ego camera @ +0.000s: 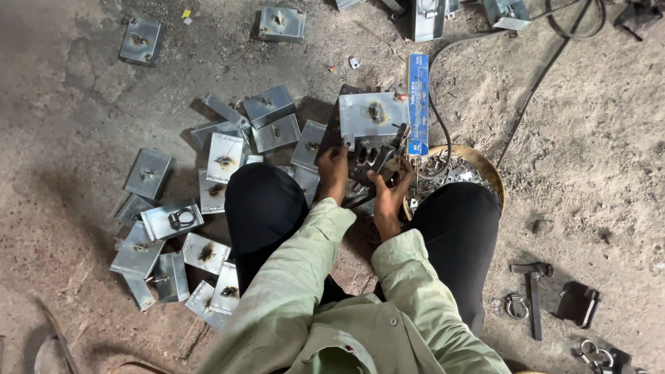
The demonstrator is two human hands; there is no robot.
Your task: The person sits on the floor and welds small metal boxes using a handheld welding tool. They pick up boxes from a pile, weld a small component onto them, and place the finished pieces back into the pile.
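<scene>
Seated, left hand (333, 168) grips the metal plate (373, 115) edge while right hand (388, 185) clamps the welding holder (388, 151), a tack weld seemingly underway.

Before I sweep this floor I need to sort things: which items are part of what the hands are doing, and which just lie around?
In use:
left hand
right hand
upright metal plate
dark tool
bowl of small metal parts

Lying about:
pile of metal plates
hammer
ring shackle
blue flat packet
</scene>
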